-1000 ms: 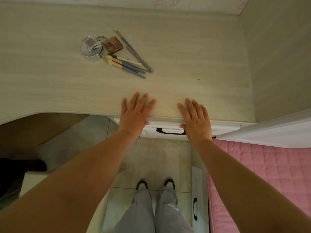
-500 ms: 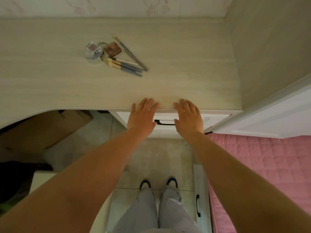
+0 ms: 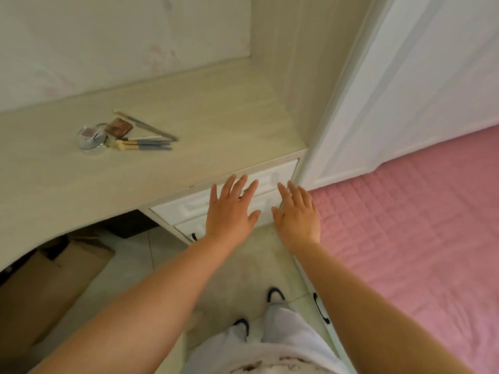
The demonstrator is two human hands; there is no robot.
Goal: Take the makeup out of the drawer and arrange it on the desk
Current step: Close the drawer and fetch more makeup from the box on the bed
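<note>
The makeup lies in a small cluster on the pale wood desk (image 3: 221,122): a clear round jar (image 3: 90,138), a brown compact (image 3: 118,127), several blue-handled brushes (image 3: 147,144) and a long thin grey stick (image 3: 148,126). Below the desk edge the white drawer (image 3: 272,177) is shut, with another drawer front (image 3: 189,228) under it. My left hand (image 3: 229,211) and my right hand (image 3: 297,214) hover flat and empty in front of the drawer fronts, fingers spread, touching nothing that I can tell.
A white wardrobe door (image 3: 421,85) stands at the right, beside a pink quilted bed (image 3: 421,225). A cardboard box (image 3: 62,276) sits on the floor under the desk. My feet (image 3: 275,294) stand on the tiled floor.
Both hands have left the desk edge and now hang lower, in front of the drawer fronts. The view has backed away and swung right, so the makeup appears farther left.
</note>
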